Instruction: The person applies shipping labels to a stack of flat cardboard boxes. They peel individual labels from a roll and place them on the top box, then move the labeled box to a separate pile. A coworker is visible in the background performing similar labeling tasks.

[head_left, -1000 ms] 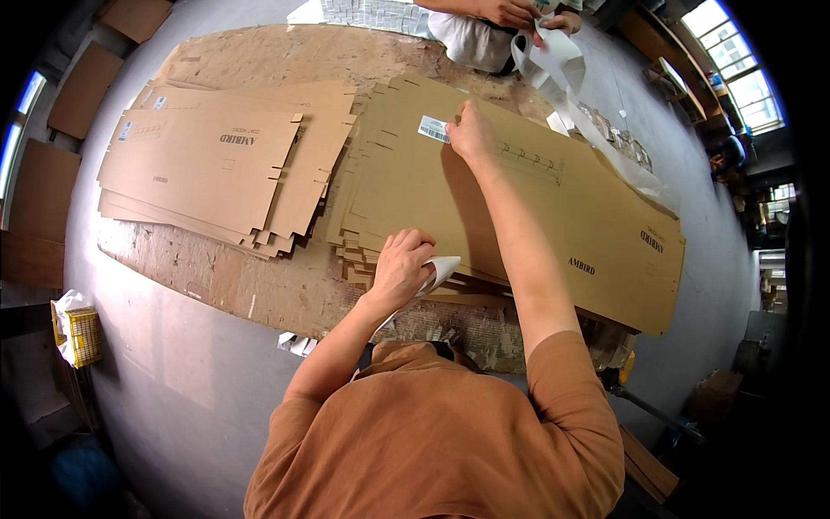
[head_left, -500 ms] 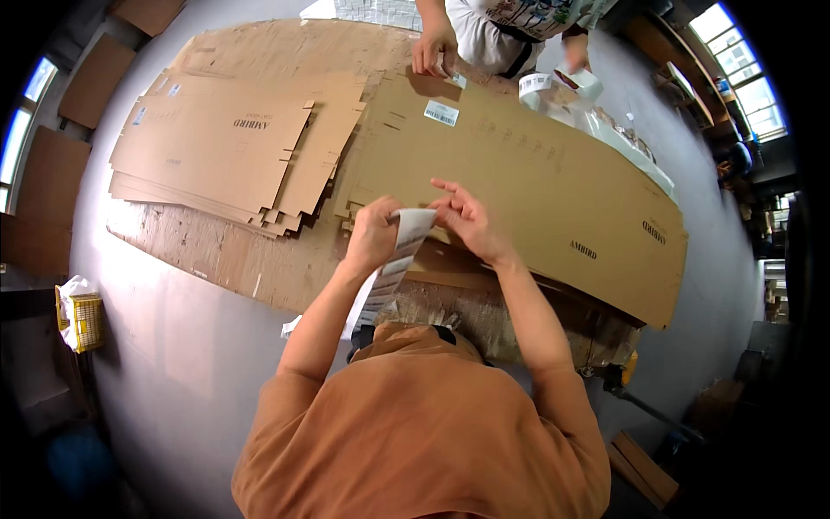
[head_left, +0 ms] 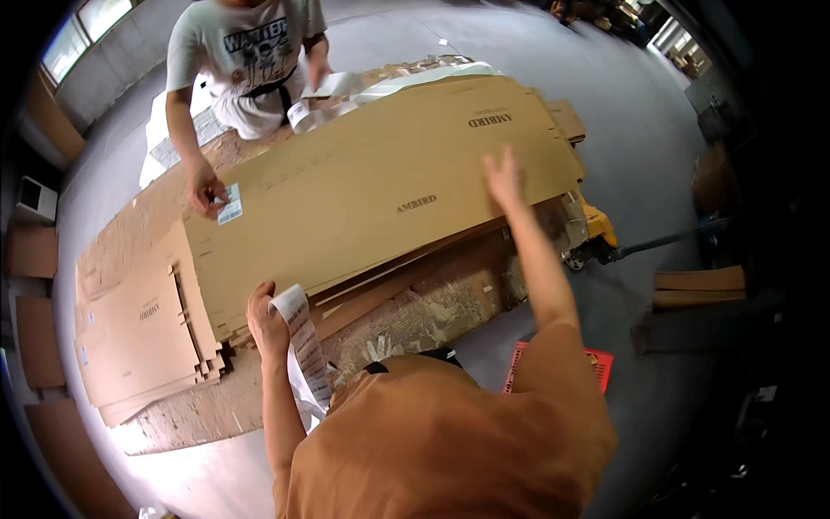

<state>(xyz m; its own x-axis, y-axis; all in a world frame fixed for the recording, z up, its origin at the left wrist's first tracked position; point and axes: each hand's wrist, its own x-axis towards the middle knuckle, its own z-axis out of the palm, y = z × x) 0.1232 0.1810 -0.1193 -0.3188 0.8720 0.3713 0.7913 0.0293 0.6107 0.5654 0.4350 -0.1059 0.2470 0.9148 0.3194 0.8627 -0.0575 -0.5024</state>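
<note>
Left hand point(head_left: 268, 323): fingers closed, pinching one end of a label strip point(head_left: 304, 342); located at the near edge of the cardboard stack. Label strip: white, with dark print, curling over the fingers and hanging down toward the wearer's brown shirt point(head_left: 458, 441).

Right hand point(head_left: 504, 179): blurred, empty, fingers extended and somewhat spread; located over the right part of the top sheet. Contact with the board: cannot tell.

Top sheet point(head_left: 346, 186): large, flat, brown cardboard with dark print, lying uppermost on a stack whose lower edges show along the near side. Carries a white sticker point(head_left: 230, 208) near its left end.

Second stack point(head_left: 130, 333): flat printed cardboard with notched edges, on the left part of the bench, beside the large sheets.

Bench point(head_left: 415, 316): worn, scuffed, pale brown surface beneath both stacks.

Co-worker point(head_left: 251, 78): pale printed shirt, across the bench. One hand point(head_left: 204, 190) has its fingertips at the sticker; the other is beside a white roll point(head_left: 337, 85).

Yellow jack point(head_left: 598, 225): dark handle, at the right end.
</note>
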